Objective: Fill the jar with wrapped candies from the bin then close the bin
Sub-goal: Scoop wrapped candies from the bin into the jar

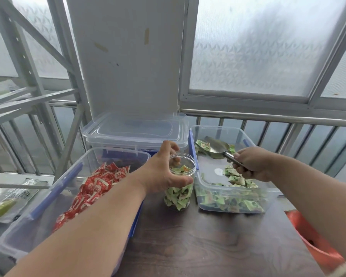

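— We've got the left hand (164,172) wrapped round the upper part of the clear jar (179,188), thumb on the near side, fingers curled over the far rim. The jar stands upright on the dark wooden table (208,246), filled well past halfway with green wrapped candies (178,195).

— And we see the right hand (254,163) gripping the handle of the metal scoop (218,149). Its bowl lies over the far end of the open bin (228,198), just right of the jar, beside a few green wrappers.

— We count most of that bin's candies heaped along the near wall, with a bare patch of floor in the middle.

— On our left, a second open bin (38,206) holds red wrapped candies (92,188); the left forearm crosses above it.

— Behind the jar we make out stacked clear lids (136,130) on another container. We also note something red-orange (318,242) at the table's right edge; we cannot tell what it is.
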{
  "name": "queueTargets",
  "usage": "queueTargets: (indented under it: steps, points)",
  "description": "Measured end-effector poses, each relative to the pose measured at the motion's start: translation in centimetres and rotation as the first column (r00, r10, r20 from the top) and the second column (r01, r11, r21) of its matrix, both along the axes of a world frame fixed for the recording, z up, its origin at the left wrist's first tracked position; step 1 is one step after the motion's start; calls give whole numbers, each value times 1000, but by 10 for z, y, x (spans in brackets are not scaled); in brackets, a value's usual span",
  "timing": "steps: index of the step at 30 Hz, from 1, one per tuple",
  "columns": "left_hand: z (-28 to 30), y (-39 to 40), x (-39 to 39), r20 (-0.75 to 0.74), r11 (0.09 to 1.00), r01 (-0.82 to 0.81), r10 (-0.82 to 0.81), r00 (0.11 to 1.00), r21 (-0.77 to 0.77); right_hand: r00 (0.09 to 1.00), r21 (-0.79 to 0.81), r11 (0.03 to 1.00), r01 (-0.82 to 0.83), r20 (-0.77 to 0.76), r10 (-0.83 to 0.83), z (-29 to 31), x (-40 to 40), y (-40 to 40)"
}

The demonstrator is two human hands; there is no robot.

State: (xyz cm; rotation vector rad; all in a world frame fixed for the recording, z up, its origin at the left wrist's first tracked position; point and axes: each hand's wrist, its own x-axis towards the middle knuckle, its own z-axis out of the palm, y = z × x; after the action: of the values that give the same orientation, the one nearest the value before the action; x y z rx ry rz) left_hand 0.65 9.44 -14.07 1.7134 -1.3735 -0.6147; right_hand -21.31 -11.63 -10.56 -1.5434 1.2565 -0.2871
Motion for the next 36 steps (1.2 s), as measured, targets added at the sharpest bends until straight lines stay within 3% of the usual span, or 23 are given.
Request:
queueTargets:
  steps: [5, 8, 14, 20, 23, 27, 33, 36]
  points:
    - [-1, -1, 0, -4, 1000, -3, 3, 1000, -12, 990, -179, 974, -136, 3, 138, 51, -22, 21]
    - [0, 0, -1, -26, 1000, 4, -4, 1000, -11, 976, -334, 917, -218, -99, 196, 73, -30, 33]
    - [-1, -1, -1, -25, 1000, -5, 5, 1000, -12, 835, -595, 628, -502, -523, 173, 107, -25, 69]
    - [0, -1, -1, -40, 1000, -15, 14, 999, -14, 748, -679, 347, -647, -654, 116, 120, -13, 107]
    - [0, -1, -2, -25, 1000, -16, 16, 1000, -11, 773, -705, 356, -613, -629, 85, 118, -14, 95]
    - [1, 1, 0, 4, 1000, -13, 13, 1000, 20, 762, -728, 367, -579, -643, -75, 99, -18, 57]
    - [3, 2, -1, 27, 999, -14, 13, 1000, 33, 694, -677, 575, -460, -678, -243, 30, -20, -8]
    - [3, 2, -1, 21, 999, -23, 22, 1000, 39, 692, -660, 603, -449, -684, -233, 5, -6, -19]
